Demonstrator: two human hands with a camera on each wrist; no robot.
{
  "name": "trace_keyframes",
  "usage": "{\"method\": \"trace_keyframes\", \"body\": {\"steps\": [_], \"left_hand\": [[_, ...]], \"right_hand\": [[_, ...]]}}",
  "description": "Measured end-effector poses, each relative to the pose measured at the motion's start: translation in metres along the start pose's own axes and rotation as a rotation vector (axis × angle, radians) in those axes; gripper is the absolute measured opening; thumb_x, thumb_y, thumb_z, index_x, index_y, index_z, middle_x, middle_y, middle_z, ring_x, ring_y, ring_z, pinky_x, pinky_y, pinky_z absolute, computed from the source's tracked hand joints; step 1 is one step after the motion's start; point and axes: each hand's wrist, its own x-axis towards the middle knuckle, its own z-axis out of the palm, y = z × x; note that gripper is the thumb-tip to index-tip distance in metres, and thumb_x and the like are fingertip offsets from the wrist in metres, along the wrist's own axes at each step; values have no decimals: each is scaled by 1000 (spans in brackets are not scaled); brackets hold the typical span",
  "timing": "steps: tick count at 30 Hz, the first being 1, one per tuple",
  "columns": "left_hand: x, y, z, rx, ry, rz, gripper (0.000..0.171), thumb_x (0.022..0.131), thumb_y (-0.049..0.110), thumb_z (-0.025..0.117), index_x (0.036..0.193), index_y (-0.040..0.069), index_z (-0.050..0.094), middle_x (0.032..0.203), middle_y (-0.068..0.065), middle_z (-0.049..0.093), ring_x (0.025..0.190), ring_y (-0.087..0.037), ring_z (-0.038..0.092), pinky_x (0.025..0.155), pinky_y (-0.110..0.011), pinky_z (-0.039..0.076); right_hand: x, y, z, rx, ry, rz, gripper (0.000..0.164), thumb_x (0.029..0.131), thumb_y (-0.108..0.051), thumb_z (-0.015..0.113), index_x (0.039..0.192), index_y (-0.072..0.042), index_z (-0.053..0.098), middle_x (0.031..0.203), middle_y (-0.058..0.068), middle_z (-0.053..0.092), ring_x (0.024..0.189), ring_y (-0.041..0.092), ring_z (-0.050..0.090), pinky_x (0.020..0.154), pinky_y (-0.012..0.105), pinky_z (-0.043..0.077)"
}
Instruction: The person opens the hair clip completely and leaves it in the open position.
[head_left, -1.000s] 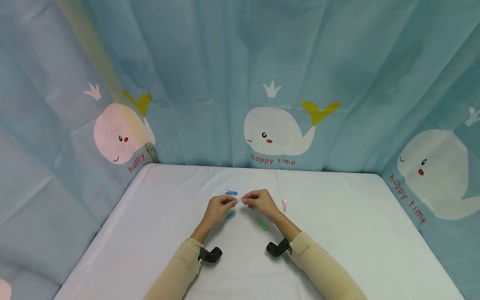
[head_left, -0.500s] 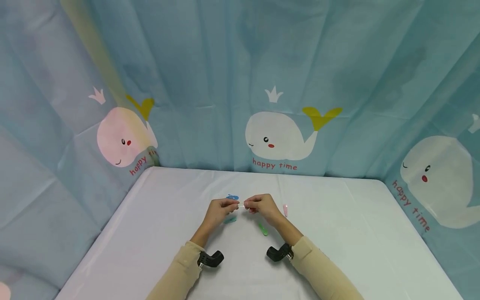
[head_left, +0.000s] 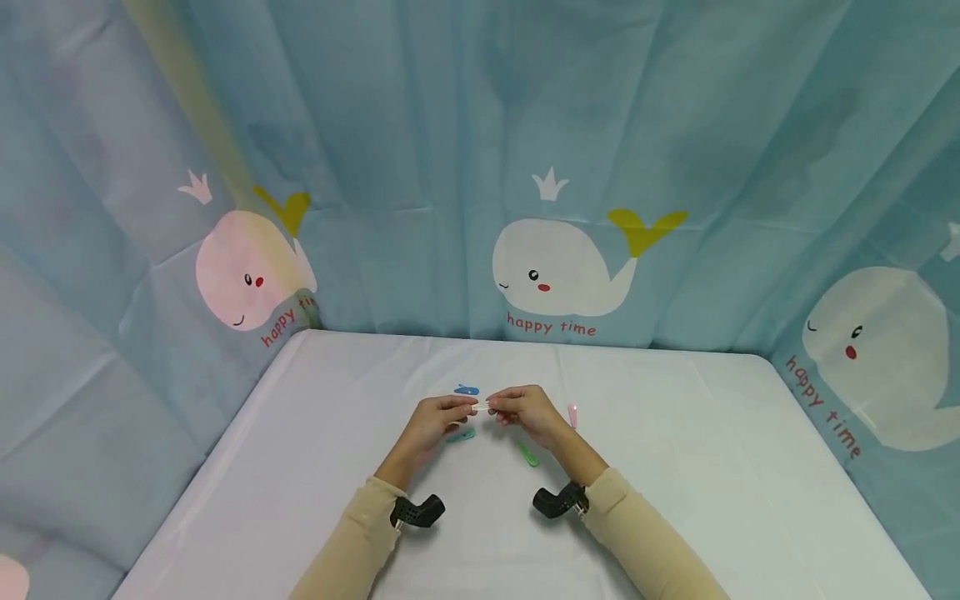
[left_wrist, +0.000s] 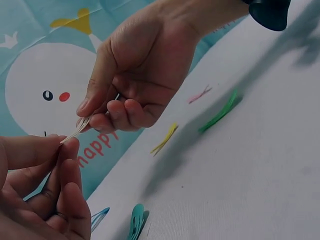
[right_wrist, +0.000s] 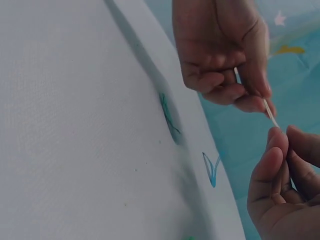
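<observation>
A white snap hair clip [head_left: 481, 407] is held in the air between both hands, above the table. The left hand [head_left: 427, 427] pinches one end between thumb and fingertips. At the other end, the right hand [head_left: 529, 412] pinches it too. In the left wrist view the clip is seen edge-on as thin cream strips, so whether it is snapped open is unclear. A blue hair clip [head_left: 467, 389] lies just beyond the hands. Close to the left hand is a teal hair clip [head_left: 461, 435], and a green hair clip [head_left: 528, 455] lies below the right hand.
A pink hair clip [head_left: 573, 416] lies right of the right hand. The left wrist view also has a yellow hair clip [left_wrist: 165, 138] on the white table [head_left: 750, 483]. A blue whale-print curtain [head_left: 420, 167] hangs behind the table.
More of the white hair clip now shows between the fingertips than a second ago. The head view has shifted slightly; both hands stay in about the same place.
</observation>
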Motion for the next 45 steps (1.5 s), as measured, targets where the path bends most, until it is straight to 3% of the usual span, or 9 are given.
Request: {"method": "trace_keyframes", "body": {"steps": [4,8,12,22,32,45], "left_hand": [[-1,-1,1,-158,-29,-62,36,94,20,64,124,-1,65,93,4,73,90,-15,63,78,-27,49],[-1,-2,2,-304,-45,-112,40,96,19,61,129,-4,59,90,6,72,80,-6,61,72,-21,48],[-2,-2,1,-381,-52,-138,40,96,17,60,130,-5,58,89,6,72,76,-4,61,68,-18,48],[-2,0,3,-438,-59,-139,42,97,16,60,130,-7,55,87,6,73,78,-6,62,72,-20,48],[-3,4,3,-599,-110,-154,40,99,11,55,132,-9,50,87,3,73,76,-5,60,68,-15,48],[-6,4,7,-617,-137,-135,35,99,8,53,130,-9,52,85,3,73,74,-3,59,67,-15,46]], "right_hand": [[-2,0,1,42,12,12,26,92,-3,62,108,17,64,73,-1,70,61,7,60,61,20,51],[-3,-2,2,65,23,21,28,93,-3,60,111,18,62,74,-1,69,62,7,59,61,20,51],[-4,-4,3,78,33,38,30,93,-3,60,114,18,60,75,-2,69,63,7,58,61,19,51],[-5,-6,4,118,30,54,32,95,-5,58,118,18,57,76,-1,69,65,7,58,62,19,51],[-7,-8,5,194,39,75,24,94,-6,59,110,12,63,76,1,69,65,9,58,62,20,51],[-17,-3,4,284,2,74,17,94,-7,60,107,5,64,78,-1,71,66,6,63,63,19,53]]}}
